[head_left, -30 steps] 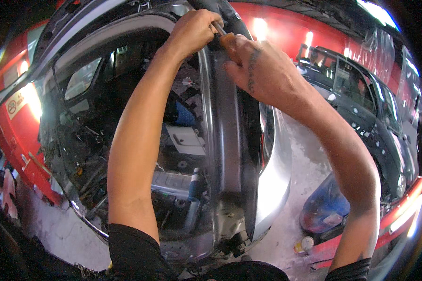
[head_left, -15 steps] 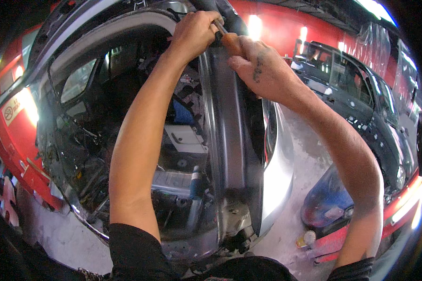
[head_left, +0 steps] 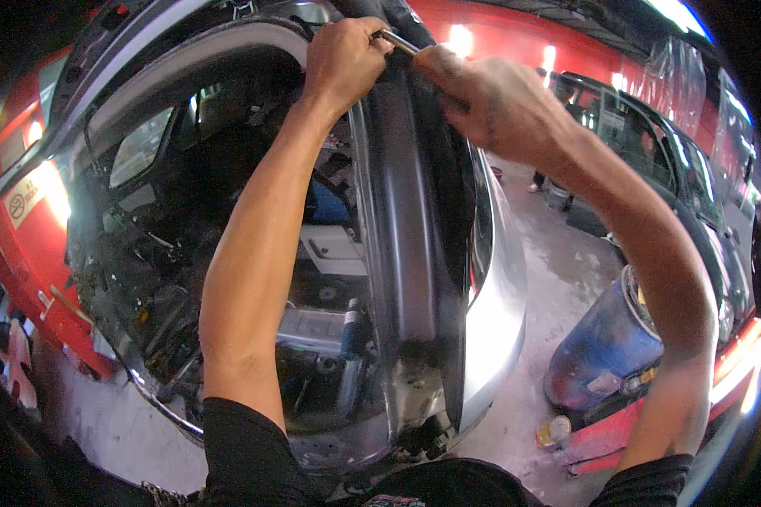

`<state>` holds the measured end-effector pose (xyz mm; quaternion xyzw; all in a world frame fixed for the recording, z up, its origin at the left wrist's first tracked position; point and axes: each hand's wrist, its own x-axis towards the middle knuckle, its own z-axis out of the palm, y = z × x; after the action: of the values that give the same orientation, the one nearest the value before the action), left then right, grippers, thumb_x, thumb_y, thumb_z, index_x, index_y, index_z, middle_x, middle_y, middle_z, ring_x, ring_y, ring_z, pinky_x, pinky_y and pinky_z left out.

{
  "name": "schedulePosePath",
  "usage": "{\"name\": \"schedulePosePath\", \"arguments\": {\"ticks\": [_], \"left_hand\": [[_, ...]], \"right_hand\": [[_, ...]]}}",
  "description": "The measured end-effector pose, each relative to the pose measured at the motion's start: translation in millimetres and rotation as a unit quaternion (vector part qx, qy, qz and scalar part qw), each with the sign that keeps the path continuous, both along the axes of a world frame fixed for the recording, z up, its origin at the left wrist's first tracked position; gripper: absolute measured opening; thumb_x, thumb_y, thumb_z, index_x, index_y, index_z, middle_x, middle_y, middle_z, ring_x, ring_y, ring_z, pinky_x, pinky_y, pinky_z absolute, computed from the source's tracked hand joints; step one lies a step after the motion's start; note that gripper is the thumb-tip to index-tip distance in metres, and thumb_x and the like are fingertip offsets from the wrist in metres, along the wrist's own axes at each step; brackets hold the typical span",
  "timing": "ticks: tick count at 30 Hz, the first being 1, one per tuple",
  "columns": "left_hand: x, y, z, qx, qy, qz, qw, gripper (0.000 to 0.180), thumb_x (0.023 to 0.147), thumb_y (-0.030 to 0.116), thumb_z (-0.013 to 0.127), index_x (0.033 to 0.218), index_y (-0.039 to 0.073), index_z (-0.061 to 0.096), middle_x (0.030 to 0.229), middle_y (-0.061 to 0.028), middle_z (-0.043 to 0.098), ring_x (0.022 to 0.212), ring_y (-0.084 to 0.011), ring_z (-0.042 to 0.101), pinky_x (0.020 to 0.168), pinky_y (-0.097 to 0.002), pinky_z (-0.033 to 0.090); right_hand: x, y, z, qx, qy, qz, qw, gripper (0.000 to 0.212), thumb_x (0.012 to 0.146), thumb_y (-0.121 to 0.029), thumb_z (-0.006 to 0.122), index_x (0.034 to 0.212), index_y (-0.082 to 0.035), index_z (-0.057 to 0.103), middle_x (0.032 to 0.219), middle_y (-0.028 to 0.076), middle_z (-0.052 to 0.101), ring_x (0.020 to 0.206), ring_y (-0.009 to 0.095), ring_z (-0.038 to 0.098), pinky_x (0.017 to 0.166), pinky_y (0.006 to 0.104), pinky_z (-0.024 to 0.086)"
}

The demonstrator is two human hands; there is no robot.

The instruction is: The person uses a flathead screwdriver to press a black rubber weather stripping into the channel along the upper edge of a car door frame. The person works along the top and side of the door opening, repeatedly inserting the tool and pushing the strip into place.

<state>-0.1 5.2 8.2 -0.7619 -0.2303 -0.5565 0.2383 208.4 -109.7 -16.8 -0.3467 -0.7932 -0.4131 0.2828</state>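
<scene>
Both my arms reach up to the far upper end of a dark car-body pillar [head_left: 416, 228]. My left hand [head_left: 344, 61] is closed at the top of the pillar, its fingers curled around the end of a metal-shafted hand tool [head_left: 400, 43]. The tool may be a ratchet, but its head is hidden by those fingers. To the right, my right hand [head_left: 499, 106] wraps around the tool's other end. Only a short stretch of bare shaft shows between the hands. Whatever the tool bears on cannot be seen.
Left of the pillar is the stripped car interior, with a blue-and-grey cylindrical tool [head_left: 349, 334] low inside. A silver body panel [head_left: 495, 313] curves along the right. Beyond stand a blue drum [head_left: 596, 351], a small can [head_left: 555, 433] and a dark car [head_left: 693, 186]. A person's foot shows nearby.
My right hand has swung right and slightly down, turning, and more of the tool's shaft shows. My left hand has barely shifted. My right forearm has moved outward, uncovering more of the drum.
</scene>
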Motion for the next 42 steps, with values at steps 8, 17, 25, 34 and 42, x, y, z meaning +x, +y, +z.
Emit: {"name": "schedulePosePath", "arguments": {"ticks": [8, 17, 25, 34, 42], "left_hand": [[14.5, -2.3, -6.3, 0.0, -0.065, -0.016, 0.998, 0.018, 0.093, 0.019, 0.071, 0.093, 0.002, 0.078, 0.075, -0.0211, 0.071, 0.071, -0.0354, 0.073, 0.068, -0.0454, 0.054], [22.4, -13.8, -3.7, -0.105, -0.074, 0.029, 0.991, 0.022, 0.096, 0.017, 0.072, 0.1, -0.005, 0.076, 0.088, -0.0139, 0.079, 0.079, -0.0156, 0.073, 0.074, -0.0309, 0.055], [18.8, -3.1, -10.6, -0.037, -0.127, -0.046, 0.99, 0.014, 0.097, 0.009, 0.069, 0.1, -0.002, 0.076, 0.089, -0.0145, 0.079, 0.083, -0.0174, 0.075, 0.076, -0.0314, 0.055], [8.5, -12.6, -9.5, -0.033, -0.068, -0.019, 0.997, 0.017, 0.096, 0.012, 0.071, 0.108, 0.002, 0.076, 0.089, -0.0146, 0.078, 0.078, -0.017, 0.073, 0.074, -0.0333, 0.054], [1.0, -8.5, -7.3, -0.076, -0.028, -0.017, 0.997, 0.018, 0.095, 0.014, 0.072, 0.107, 0.002, 0.076, 0.084, -0.015, 0.076, 0.072, -0.0146, 0.066, 0.071, -0.0348, 0.052]], "right_hand": [[95.7, 88.9, 72.5, 0.108, -0.193, 0.033, 0.975, 0.05, 0.095, -0.024, 0.071, 0.137, -0.004, 0.054, 0.113, 0.017, 0.073, 0.088, 0.03, 0.077, 0.072, 0.042, 0.064], [58.4, 118.1, 148.4, 0.197, -0.198, 0.111, 0.954, 0.045, 0.106, -0.021, 0.055, 0.148, -0.007, 0.054, 0.142, 0.018, 0.063, 0.129, 0.029, 0.063, 0.107, 0.0405, 0.053], [86.8, 83.4, 95.9, 0.243, -0.148, 0.015, 0.959, 0.054, 0.096, -0.034, 0.069, 0.142, -0.012, 0.051, 0.117, 0.016, 0.073, 0.091, 0.03, 0.076, 0.075, 0.0428, 0.064], [53.1, 20.6, 24.6, 0.09, -0.05, -0.046, 0.994, 0.04, 0.103, -0.039, 0.06, 0.134, -0.015, 0.051, 0.083, 0.014, 0.07, 0.066, 0.035, 0.07, 0.055, 0.0474, 0.054], [34.8, 4.6, 1.9, 0.085, -0.027, -0.021, 0.996, 0.043, 0.1, -0.031, 0.065, 0.13, -0.002, 0.055, 0.077, 0.017, 0.071, 0.063, 0.035, 0.071, 0.053, 0.0483, 0.054]]}}
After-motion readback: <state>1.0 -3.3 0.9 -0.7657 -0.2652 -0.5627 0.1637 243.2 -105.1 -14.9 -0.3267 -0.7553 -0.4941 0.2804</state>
